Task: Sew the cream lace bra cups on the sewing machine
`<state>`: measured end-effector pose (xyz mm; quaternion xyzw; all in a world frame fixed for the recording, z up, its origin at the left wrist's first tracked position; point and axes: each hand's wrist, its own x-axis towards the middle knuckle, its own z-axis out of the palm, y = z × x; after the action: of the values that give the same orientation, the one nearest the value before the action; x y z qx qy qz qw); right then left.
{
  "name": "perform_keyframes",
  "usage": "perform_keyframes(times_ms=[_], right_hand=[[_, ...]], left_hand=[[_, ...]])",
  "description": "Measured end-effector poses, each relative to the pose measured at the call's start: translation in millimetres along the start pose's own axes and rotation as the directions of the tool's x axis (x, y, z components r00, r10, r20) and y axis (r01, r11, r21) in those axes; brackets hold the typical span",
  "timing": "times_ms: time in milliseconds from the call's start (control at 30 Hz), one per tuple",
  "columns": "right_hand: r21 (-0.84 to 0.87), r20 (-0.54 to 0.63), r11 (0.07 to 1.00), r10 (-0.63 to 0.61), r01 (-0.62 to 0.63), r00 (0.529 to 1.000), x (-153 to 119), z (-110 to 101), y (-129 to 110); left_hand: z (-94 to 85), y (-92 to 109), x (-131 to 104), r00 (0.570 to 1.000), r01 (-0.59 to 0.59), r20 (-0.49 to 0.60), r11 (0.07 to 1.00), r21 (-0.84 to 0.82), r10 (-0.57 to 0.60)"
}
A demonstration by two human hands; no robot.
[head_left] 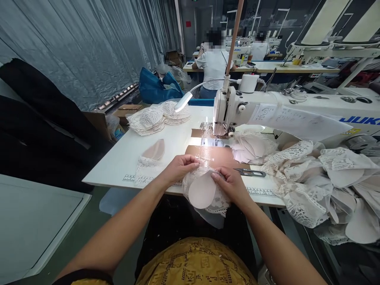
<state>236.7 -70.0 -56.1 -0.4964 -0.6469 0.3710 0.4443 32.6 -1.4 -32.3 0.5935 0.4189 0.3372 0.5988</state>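
Note:
A white lace piece with a smooth pale cup (202,191) hangs over the front edge of the sewing table. My left hand (184,167) pinches its upper left edge between thumb and fingers. On the right side, my right hand (230,183) grips the lace beside the cup, thumb on top. Just beyond both hands is the lit needle area of the white sewing machine (224,113). Thread snips (251,172) lie to the right of my right hand. Another lace piece with a beige cup (154,152) rests flat to the left.
Stacked lace cups (147,120) sit at the back left of the table (109,168). A large heap of lace pieces (308,184) covers the right side and overhangs the edge. A lamp (183,102) reaches over the back. People sit at machines farther off.

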Motion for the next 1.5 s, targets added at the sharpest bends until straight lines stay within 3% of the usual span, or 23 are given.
perform_keyframes(times_ms=[167, 333, 433, 500, 567, 633, 733, 833, 967, 1067, 1167, 1300, 1500], right_hand=[[-0.007, -0.004, 1.0, 0.013, -0.013, 1.0, 0, 0, 0], [-0.019, -0.02, 1.0, 0.023, -0.023, 1.0, 1, 3, -2], [-0.073, -0.041, 0.997, 0.003, -0.006, 0.999, 0, -3, -4], [-0.224, -0.063, 0.974, -0.052, 0.037, 0.997, -5, -15, -5], [-0.469, -0.077, 0.88, -0.132, 0.081, 0.988, -12, -32, -4], [-0.715, -0.07, 0.694, -0.189, 0.083, 0.979, -19, -51, 1], [-0.921, 0.006, 0.387, -0.11, 0.049, 0.994, -24, -71, 13], [-0.965, 0.085, 0.249, 0.016, 0.079, 0.996, -20, -80, 21], [-0.946, 0.174, 0.292, 0.083, 0.143, 0.981, -13, -86, 24], [-0.912, 0.159, 0.379, -0.028, 0.157, 0.987, -17, -89, 24], [-0.831, 0.093, 0.533, -0.15, 0.16, 0.984, -21, -83, 16], [-0.667, -0.001, 0.733, -0.179, 0.132, 0.984, -8, -52, -4], [-0.568, -0.12, 0.82, -0.168, 0.071, 0.978, 30, 0, -10]], left_hand=[[-3.0, 10, -3, 0.997, -0.069, -0.025, 0.994, 0.083, 0.071], [10.9, 14, 0, 0.977, -0.158, 0.187, 0.945, 0.286, 0.106], [15.1, 9, 8, 0.961, -0.029, 0.274, 0.984, 0.176, -0.021], [12.4, 7, 15, 0.955, 0.105, 0.274, 0.993, 0.053, -0.116], [6.4, 8, 21, 0.951, 0.184, 0.257, 0.983, -0.018, -0.173], [-0.3, 10, 27, 0.95, 0.205, 0.244, 0.979, -0.02, -0.194], [-5.9, 13, 38, 0.946, 0.196, 0.262, 0.981, 0.0, -0.189], [-6.0, 14, 48, 0.935, 0.17, 0.315, 0.985, 0.01, -0.164], [-5.5, 12, 58, 0.936, 0.107, 0.337, 0.994, -0.005, -0.099], [-8.1, 8, 60, 0.952, 0.083, 0.298, 0.996, -0.04, -0.068], [-11.0, 4, 60, 0.953, 0.097, 0.293, 0.993, -0.061, -0.075], [-12.4, 4, 61, 0.943, 0.109, 0.325, 0.99, -0.091, -0.074], [-14.9, 4, 60, 0.925, 0.083, 0.379, 0.991, -0.106, -0.037]])
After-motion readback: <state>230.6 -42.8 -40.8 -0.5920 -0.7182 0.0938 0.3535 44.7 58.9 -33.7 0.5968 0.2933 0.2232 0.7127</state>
